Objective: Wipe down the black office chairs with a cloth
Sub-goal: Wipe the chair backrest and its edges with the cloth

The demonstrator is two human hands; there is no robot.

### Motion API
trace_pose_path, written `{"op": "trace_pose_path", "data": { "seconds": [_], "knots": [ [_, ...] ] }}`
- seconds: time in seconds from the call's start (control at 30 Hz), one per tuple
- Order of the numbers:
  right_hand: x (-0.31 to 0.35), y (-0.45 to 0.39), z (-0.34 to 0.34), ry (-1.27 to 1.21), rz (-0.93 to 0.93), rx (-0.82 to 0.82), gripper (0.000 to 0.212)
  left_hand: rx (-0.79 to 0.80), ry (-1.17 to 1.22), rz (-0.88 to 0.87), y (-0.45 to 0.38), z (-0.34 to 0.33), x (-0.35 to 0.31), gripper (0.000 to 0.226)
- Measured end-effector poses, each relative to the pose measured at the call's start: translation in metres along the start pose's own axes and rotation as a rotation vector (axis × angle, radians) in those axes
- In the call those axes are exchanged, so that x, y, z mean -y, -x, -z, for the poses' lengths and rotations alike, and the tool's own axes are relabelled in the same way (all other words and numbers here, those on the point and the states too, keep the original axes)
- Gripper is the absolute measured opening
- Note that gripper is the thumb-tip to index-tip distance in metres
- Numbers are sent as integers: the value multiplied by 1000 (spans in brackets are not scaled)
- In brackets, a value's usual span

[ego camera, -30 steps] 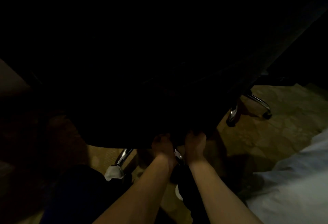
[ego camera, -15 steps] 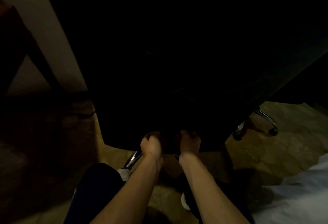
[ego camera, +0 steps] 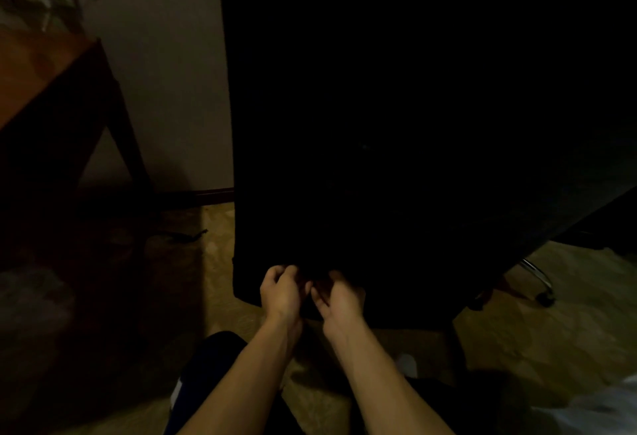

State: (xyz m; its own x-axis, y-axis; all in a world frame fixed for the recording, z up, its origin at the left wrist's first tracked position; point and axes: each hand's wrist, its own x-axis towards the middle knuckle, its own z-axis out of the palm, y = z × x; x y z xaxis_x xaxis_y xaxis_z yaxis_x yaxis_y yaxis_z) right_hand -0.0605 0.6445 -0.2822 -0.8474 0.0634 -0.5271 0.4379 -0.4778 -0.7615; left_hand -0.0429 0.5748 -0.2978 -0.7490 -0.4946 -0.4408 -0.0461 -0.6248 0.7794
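A black office chair [ego camera: 396, 131] fills the middle and right of the head view, its back towards me and almost featureless in the dim light. My left hand [ego camera: 279, 288] and my right hand [ego camera: 339, 296] are close together at the lower edge of the chair's back, fingers curled inward. Something dark sits between the fingers; it is too dark to tell whether it is a cloth or the chair's edge. No cloth shows clearly anywhere.
A wooden desk [ego camera: 51, 100] stands at the left against a pale wall [ego camera: 165, 83]. A chrome chair leg with a caster [ego camera: 539, 281] sticks out at the right over the beige floor. A dark cable [ego camera: 186, 236] lies on the floor. White fabric [ego camera: 603, 410] shows at bottom right.
The view has tilted up, bringing the desk and wall into sight. Both hands stay at the chair's lower edge and have drawn closer together, fingers curling in.
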Motion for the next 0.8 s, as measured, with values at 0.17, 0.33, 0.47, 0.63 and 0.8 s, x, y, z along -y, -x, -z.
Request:
{"op": "trace_pose_path", "data": {
  "seconds": [0.17, 0.33, 0.47, 0.63, 0.8],
  "knots": [
    [-5, 7, -22, 14, 40, -24, 17, -64, 37, -1, -6, 6, -13, 8],
    [-8, 10, -27, 1, 99, -78, 24, -42, 35, 17, -5, 15, -23, 10],
    [4, 18, -33, -42, 173, -85, 29, -10, 10, -6, -3, 13, -35, 10],
    [37, 44, -53, -94, 326, -54, 28, 40, 46, -107, 15, -10, -72, 11],
    [88, 79, -78, -127, 519, -46, 19, 104, 39, -291, 45, -44, -121, 10]
  ]
}}
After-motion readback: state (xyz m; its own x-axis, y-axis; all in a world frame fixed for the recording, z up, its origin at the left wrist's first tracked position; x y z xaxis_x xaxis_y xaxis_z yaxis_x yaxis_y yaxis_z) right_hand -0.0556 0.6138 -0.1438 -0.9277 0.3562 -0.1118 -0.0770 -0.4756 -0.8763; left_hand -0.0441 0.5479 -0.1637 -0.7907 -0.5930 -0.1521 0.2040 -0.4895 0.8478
